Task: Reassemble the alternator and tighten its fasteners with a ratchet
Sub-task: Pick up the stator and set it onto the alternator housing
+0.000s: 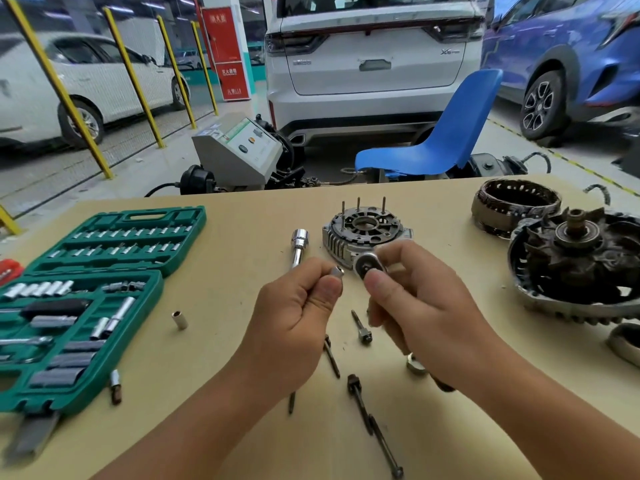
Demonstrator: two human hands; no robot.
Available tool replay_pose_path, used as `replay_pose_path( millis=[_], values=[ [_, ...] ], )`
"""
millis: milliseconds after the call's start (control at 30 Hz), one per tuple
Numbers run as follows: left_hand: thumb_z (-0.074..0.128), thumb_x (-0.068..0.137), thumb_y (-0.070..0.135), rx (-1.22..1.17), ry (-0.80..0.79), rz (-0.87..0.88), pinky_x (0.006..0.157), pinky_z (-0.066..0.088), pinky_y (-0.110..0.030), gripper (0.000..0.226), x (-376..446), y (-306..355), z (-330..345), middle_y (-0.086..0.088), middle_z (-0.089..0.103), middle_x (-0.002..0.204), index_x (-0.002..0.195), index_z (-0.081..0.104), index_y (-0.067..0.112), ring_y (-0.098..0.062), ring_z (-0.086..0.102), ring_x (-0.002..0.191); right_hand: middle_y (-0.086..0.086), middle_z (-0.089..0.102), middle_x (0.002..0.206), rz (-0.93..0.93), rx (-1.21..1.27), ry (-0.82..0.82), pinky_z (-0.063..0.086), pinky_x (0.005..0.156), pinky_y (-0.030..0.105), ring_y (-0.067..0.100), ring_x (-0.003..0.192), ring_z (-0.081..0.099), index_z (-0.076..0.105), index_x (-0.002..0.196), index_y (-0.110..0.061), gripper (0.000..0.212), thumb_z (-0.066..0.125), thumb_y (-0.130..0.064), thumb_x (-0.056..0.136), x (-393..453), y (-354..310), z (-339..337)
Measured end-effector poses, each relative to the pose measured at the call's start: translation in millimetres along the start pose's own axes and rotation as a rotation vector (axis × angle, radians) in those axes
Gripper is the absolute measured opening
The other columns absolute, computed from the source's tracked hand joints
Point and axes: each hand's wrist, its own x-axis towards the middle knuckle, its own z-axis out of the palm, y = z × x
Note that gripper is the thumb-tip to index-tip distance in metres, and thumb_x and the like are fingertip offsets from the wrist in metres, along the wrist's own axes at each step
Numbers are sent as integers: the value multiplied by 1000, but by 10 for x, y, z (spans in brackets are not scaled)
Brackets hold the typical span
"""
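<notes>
My left hand (298, 306) pinches a small silver socket (336, 271) between thumb and fingers. My right hand (412, 296) grips the ratchet, whose round head (367, 265) faces the socket a few centimetres away. Behind them the alternator rear housing (363, 233) sits on the table with three studs pointing up. The rotor in the front housing (575, 261) lies at the right, with the stator ring (512, 206) behind it. Long through bolts (362, 329) (377, 434) lie below my hands.
An open green socket set case (86, 289) fills the table's left side. An extension with a large socket (298, 247) lies left of the rear housing. Loose sockets (180, 319) (115, 386) lie near the case. A blue chair (436, 140) and parked cars stand beyond the table.
</notes>
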Motion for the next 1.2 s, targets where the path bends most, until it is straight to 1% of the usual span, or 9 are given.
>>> replay_pose_path(
  millis=[167,400,567,633,767,867,933,1033,1200],
  values=[
    [51,101,29,3,-80,40,56,34,-21,27,-28,42,-25,-5,46,68,85,61,11,-16,38,60,14,62,69,198,565,-196,37,43,26,18,42,42,64,101,-17,14,61,-31,98,-20,-89,-12],
    [52,102,34,-45,-78,84,55,31,-10,34,-38,93,-39,15,43,60,86,62,6,-1,36,53,7,66,72,-109,218,120,44,46,26,13,50,51,61,89,-33,14,70,-22,89,-69,-39,116],
    [57,100,35,-9,-38,82,57,32,-10,27,-48,129,-50,16,43,62,79,64,19,0,38,57,2,67,79,-243,75,151,56,62,54,33,70,64,62,95,-35,23,76,-20,85,-87,-2,164],
    [58,101,33,15,-28,69,56,31,-10,30,-50,131,-48,15,42,60,76,62,18,-1,37,56,-2,68,80,-268,34,150,58,64,50,27,71,65,62,94,-36,27,77,-17,83,-84,-2,170],
    [56,98,28,53,-12,57,54,29,-11,33,-54,137,-49,11,38,58,72,61,7,-2,35,55,-18,63,78,-401,-130,206,44,63,8,4,66,61,63,96,-32,35,80,-5,83,-79,-4,163],
    [56,98,27,94,-13,69,52,28,-12,39,-76,132,-59,1,36,58,71,59,0,-3,33,54,-13,61,78,-441,-214,252,45,61,14,9,68,59,64,94,-27,28,78,-6,83,-109,-6,183],
    [56,98,28,95,-13,46,52,27,-12,41,-86,121,-61,6,34,57,70,57,-2,-3,32,53,-6,64,79,-460,-270,268,52,62,29,14,72,62,62,91,-25,25,76,-7,82,-115,-7,186],
    [58,96,34,-10,-88,-116,47,28,-16,41,-76,93,-79,11,31,52,69,58,3,-4,28,47,3,62,76,-476,-365,225,51,59,42,27,70,61,61,84,-11,17,75,-4,79,-79,10,151],
    [77,84,47,-624,-360,-742,43,22,-10,37,2,18,-263,6,23,51,69,63,16,-6,16,36,-5,50,71,-525,-460,146,42,56,34,18,64,48,59,80,-13,27,80,3,77,-33,-4,141]
  ],
)
